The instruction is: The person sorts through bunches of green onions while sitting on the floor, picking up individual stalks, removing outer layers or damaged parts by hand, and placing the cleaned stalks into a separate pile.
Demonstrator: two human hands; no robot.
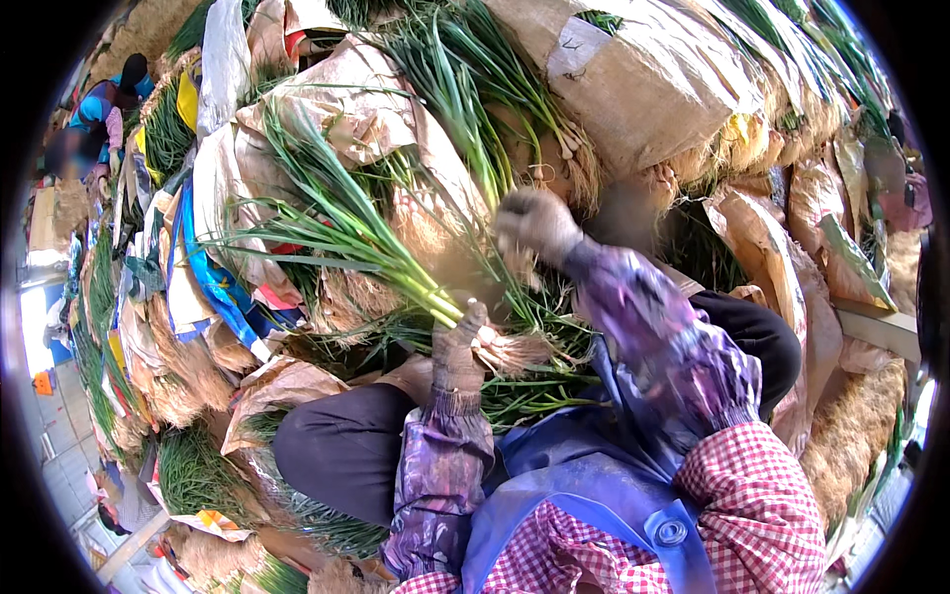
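My left hand (458,353), in a soiled glove, is closed around a bunch of green onions (381,247). Their long green leaves fan out to the upper left, and the pale stringy roots (513,350) stick out on the right side of the hand. Farther up and to the right is my right hand (537,226), also in a dirty glove, with curled fingers. Whatever lies in those fingers is hidden and slightly blurred. Just beyond it, more green onions (450,94) lie with leaves pointing away. Loose leaves and thin stalks (539,396) lie in front of my blue apron (584,495).
Tan woven sacks (643,84) full of rooted green onions are heaped ahead and to both sides. A blue plastic bag (213,262) lies at the left. Another person (99,114) is at the far upper left. A wooden beam (879,329) shows at the right.
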